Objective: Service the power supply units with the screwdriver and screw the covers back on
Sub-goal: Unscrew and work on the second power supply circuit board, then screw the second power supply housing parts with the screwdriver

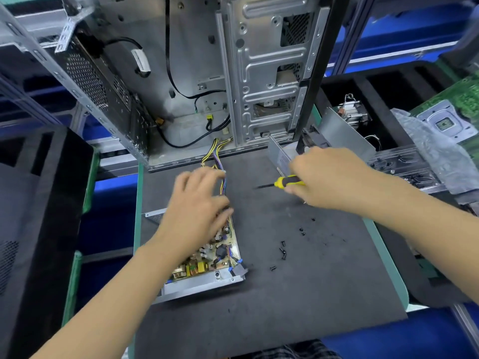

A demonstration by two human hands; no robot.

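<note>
Now left hand [198, 203] spread over the open power supply [207, 255], right hand [329, 177] gripping the screwdriver [281, 183].

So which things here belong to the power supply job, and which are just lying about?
Job:
open power supply
its wire bundle
screwdriver in right hand
loose screws
metal cover
left hand on the supply

Lying about:
computer case
heatsink fan
green circuit board
plastic bag

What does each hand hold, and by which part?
The right hand holds the screwdriver by its yellow-black handle. The left hand rests on the open power supply unit; blur hides any grip.
</note>
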